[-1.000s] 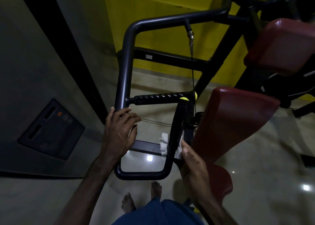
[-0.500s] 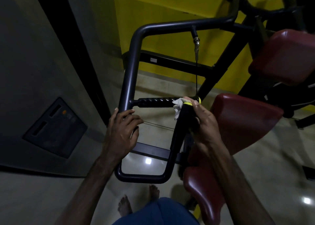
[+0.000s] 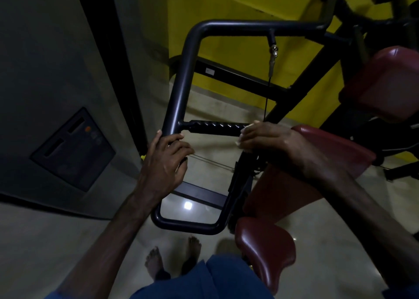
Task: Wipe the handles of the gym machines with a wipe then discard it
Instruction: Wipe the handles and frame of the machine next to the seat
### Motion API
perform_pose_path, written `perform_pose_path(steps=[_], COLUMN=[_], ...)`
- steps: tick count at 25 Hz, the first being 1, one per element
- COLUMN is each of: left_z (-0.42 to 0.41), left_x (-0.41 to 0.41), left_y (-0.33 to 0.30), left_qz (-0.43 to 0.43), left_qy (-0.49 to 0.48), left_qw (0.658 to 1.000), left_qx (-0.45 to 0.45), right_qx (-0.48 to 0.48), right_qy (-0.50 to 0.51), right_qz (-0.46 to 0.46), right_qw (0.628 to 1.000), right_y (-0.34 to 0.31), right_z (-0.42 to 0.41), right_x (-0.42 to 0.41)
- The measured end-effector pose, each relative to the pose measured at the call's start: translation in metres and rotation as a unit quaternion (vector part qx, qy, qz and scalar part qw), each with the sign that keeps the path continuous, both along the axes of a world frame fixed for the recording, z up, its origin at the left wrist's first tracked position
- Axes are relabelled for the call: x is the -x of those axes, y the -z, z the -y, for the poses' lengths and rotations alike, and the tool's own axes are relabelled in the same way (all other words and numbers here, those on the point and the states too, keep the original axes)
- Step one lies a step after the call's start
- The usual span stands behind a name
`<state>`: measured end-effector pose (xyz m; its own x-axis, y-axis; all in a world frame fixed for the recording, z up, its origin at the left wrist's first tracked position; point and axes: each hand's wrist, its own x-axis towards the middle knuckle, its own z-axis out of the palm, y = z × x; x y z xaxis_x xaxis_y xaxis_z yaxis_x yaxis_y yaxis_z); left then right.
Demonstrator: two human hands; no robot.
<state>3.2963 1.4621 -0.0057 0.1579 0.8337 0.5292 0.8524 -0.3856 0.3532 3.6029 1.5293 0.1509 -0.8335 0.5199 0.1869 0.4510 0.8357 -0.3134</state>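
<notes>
Near the middle of the frame, the right hand [image 3: 267,137] is curled over the right end of the short black ribbed crossbar grip [image 3: 215,127], with the white wipe [image 3: 243,137] bunched under its fingers; only small pale edges of the wipe peek out at the fingertips, so most of it is hidden. Left of centre, the left hand [image 3: 166,160] wraps its fingers round the left upright of the dark rounded tubular metal frame [image 3: 181,90], just below where the ribbed grip joins it, and seems to be steadying the frame.

By my reckoning the job is midway at best. The wipe sits at one end of the grip, and the ribbed length running toward the left hand looks yet to be covered. Whether the rest of the frame has been wiped I cannot tell from its look. The other machine parts at the upper right, by the dark red padded seat [image 3: 306,162] and the yellow wall [image 3: 238,1], may hold more handles, though none shows clearly. No bin is in view, so discarding the wipe remains undone.

The two hands are well apart, the grip's bare stretch between them. A thin steel cable [image 3: 267,94] drops just behind the right hand.
</notes>
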Motion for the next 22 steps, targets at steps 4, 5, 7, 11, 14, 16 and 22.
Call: perform_pose_path(steps=[4, 5, 7, 11, 14, 16, 22], left_z=[0.001, 0.001, 0.001, 0.001, 0.001, 0.001, 0.000], left_x=[0.001, 0.001, 0.000, 0.001, 0.002, 0.002, 0.001], left_y=[-0.002, -0.002, -0.002, -0.002, -0.001, 0.000, 0.001], left_qz=[-0.003, -0.005, -0.008, -0.007, -0.008, -0.004, -0.002], left_qy=[-0.001, 0.000, 0.000, 0.003, 0.006, 0.007, 0.010], left_qw=[1.000, 1.000, 1.000, 1.000, 1.000, 1.000, 1.000], left_qx=[0.004, 0.007, 0.010, 0.010, 0.007, 0.002, 0.008], right_qx=[-0.098, -0.104, -0.125, -0.174, -0.178, -0.166, -0.083], right_qy=[-0.075, -0.083, -0.095, -0.091, -0.045, -0.027, 0.283], right_qz=[0.073, 0.088, 0.118, 0.154, 0.142, 0.098, -0.263], right_qw=[0.990, 0.987, 0.981, 0.968, 0.973, 0.981, 0.919], right_y=[0.020, 0.029, 0.048, 0.052, 0.038, 0.030, 0.032], right_z=[0.032, 0.046, 0.076, 0.083, 0.061, 0.053, 0.048], right_x=[0.014, 0.017, 0.020, 0.018, 0.012, 0.005, -0.011])
